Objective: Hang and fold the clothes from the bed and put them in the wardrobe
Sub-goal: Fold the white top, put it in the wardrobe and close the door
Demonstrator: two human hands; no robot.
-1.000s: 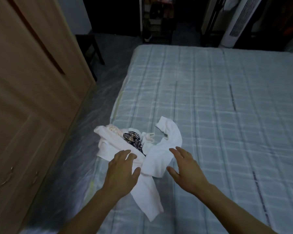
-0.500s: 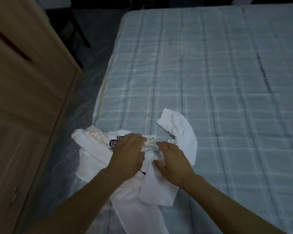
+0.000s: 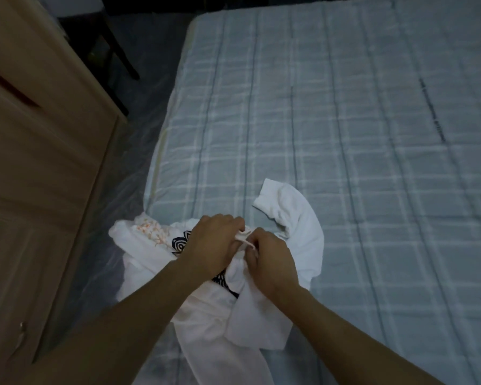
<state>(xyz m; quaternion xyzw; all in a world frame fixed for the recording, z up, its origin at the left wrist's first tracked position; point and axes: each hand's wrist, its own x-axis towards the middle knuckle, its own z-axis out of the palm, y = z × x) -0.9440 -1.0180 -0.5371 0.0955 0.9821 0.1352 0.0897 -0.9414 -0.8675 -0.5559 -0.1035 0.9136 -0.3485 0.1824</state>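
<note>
Checked bed [image 3: 317, 120] beside wardrobe [image 3: 39, 162]: clothes [image 3: 303, 223] heaped at its near-left corner, left grip [image 3: 214, 243] and right grip [image 3: 272, 262] both pinching a white edge, pick-up step; next probably lift and shake out.

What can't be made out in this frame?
Head view:
- Exact grip: fingertips of left hand and right hand curl into the white garment.
- Dark patterned garment: mostly under the left hand and white garment.
- Wardrobe: cut off by the left edge; interior unseen.

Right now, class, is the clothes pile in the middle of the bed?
No, the clothes pile lies at the near left corner of the bed.
</note>
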